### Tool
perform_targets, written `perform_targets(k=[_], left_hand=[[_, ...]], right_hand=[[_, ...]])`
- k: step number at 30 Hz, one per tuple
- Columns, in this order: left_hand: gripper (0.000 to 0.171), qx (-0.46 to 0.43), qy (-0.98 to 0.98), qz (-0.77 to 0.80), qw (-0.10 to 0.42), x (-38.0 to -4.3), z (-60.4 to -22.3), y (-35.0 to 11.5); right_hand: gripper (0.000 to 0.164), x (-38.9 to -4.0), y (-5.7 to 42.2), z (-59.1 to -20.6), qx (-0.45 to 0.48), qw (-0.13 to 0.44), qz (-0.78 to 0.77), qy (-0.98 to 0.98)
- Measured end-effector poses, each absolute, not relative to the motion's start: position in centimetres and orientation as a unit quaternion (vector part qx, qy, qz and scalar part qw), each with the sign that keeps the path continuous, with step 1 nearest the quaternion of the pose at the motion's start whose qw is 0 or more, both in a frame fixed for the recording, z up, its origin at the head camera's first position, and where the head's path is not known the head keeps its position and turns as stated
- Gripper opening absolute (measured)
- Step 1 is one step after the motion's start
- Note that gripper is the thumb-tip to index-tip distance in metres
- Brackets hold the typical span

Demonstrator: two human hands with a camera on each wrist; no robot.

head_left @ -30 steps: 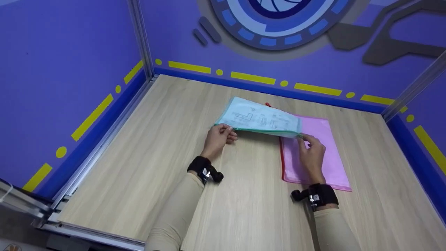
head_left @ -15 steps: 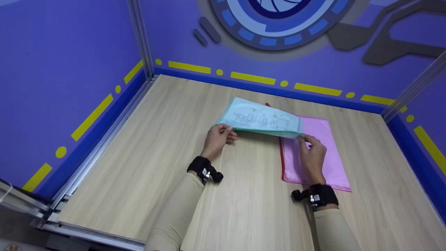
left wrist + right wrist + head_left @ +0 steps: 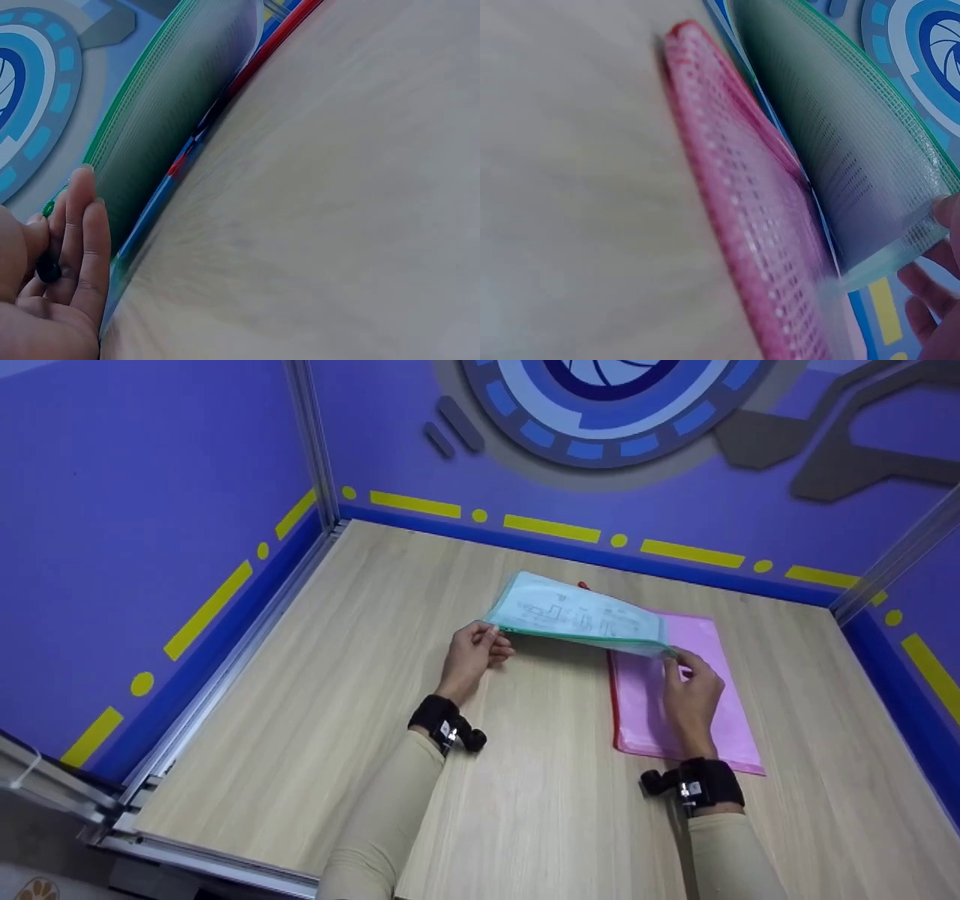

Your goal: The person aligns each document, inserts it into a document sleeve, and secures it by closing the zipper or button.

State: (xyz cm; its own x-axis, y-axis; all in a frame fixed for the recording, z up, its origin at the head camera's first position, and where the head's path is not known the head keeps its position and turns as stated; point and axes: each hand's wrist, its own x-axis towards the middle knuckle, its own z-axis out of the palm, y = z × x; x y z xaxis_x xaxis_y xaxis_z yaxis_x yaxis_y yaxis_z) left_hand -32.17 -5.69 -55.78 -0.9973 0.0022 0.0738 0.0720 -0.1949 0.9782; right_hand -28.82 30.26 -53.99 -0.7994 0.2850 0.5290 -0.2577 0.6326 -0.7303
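Note:
A pale green zip pouch (image 3: 577, 607) with a green zipper edge and a printed sheet inside is held up, tilted, over the table. My left hand (image 3: 471, 656) pinches its near left corner; in the left wrist view the left hand (image 3: 67, 262) has thumb and finger at the green zipper end. At the near right corner my right hand (image 3: 691, 690) pinches the pouch, and in the right wrist view the thumb presses on the mesh. Beneath its right part lies a pink zip pouch (image 3: 724, 697) with a red zipper edge, partly covered by the green pouch and right hand.
The pouches are above a wood-grain table (image 3: 337, 720). Blue-purple panels (image 3: 187, 472) with yellow dashes stand at the left, back and right, joined by metal posts. A metal rail (image 3: 232, 660) runs along the left table edge.
The green pouch and right hand have shifted slightly right, and the sheet tilts a little more. The whole head view has moved slightly. Both hands keep their hold on the corners.

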Motion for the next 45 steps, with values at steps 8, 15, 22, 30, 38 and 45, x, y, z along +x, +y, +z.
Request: perform_targets(k=[8,15,22,30,38,45], left_hand=[[0.023,0.004,-0.606,-0.793,0.061,-31.9,-56.2,-5.6],[0.024,0.021,-0.626,-0.774,0.098,-32.1,-56.2,-5.8],[0.016,0.029,-0.625,-0.774,0.099,-32.6,-55.7,-5.9],[0.022,0.011,-0.635,-0.767,0.086,-33.1,-55.0,-5.5],[0.033,-0.002,-0.619,-0.78,0.089,-33.1,-55.1,-5.0],[0.048,0.029,-0.614,-0.783,0.099,-32.2,-55.9,-6.0]], right_hand=[[0.015,-28.3,31.5,-53.5,-0.018,0.288,0.397,-0.871],[0.014,-28.5,31.5,-52.5,-0.005,0.283,0.379,-0.881],[0.03,-28.6,29.3,-51.3,0.044,0.229,0.254,-0.939],[0.041,-28.1,22.8,-50.3,0.184,0.165,0.089,-0.965],[0.02,-28.3,19.4,-50.2,0.226,0.195,0.003,-0.954],[0.023,-27.8,19.6,-49.3,0.226,0.233,0.095,-0.941]])
